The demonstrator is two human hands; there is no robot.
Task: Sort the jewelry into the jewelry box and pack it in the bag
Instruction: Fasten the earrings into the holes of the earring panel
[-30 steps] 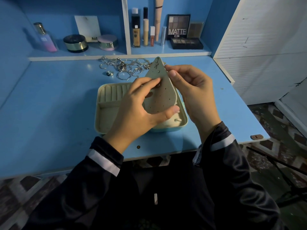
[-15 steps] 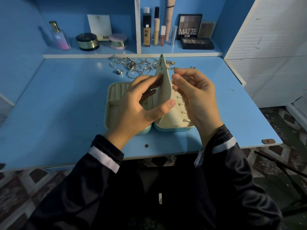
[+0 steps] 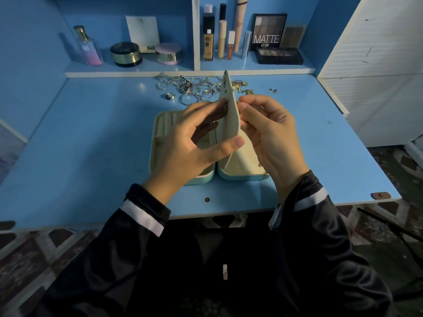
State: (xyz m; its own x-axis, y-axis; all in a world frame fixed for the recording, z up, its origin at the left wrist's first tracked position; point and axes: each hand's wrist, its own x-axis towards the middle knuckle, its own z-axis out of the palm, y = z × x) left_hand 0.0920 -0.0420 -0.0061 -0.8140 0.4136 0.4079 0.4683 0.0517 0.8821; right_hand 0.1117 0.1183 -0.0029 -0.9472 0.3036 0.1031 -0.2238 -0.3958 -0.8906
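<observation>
1. Table (image 3: 91, 156): blue top, carries the jewelry box and the loose jewelry.
2. Shelf (image 3: 137, 67): behind the jewelry box, at the table's far edge. It holds bottles, jars, tubes and an eyeshadow palette (image 3: 269, 30) marked MATTE.
3. Jewelry box (image 3: 161, 133): lies open on the table, two halves side by side, pale lining, light blue outside. The left half has ring rolls.
4. Left hand (image 3: 194, 143): above the box's left half. The thumb lies on the flap's near edge and the fingers on its left face, gripping it.
5. Right hand (image 3: 267, 133): above the box's right half, fingers curled. Thumb and forefinger tips meet at the flap's right face. Whether they pinch anything is too small to tell.
6. Flap (image 3: 231, 115): cream panel rising from the middle of the box, upright, seen edge-on, between the two hands.
7. Jewelry heap (image 3: 194, 88): silver hoops and rings with some gold pieces, on the table just behind the box.
8. Dark-stone ring (image 3: 170, 96): behind the box's left half, beside the heap.
</observation>
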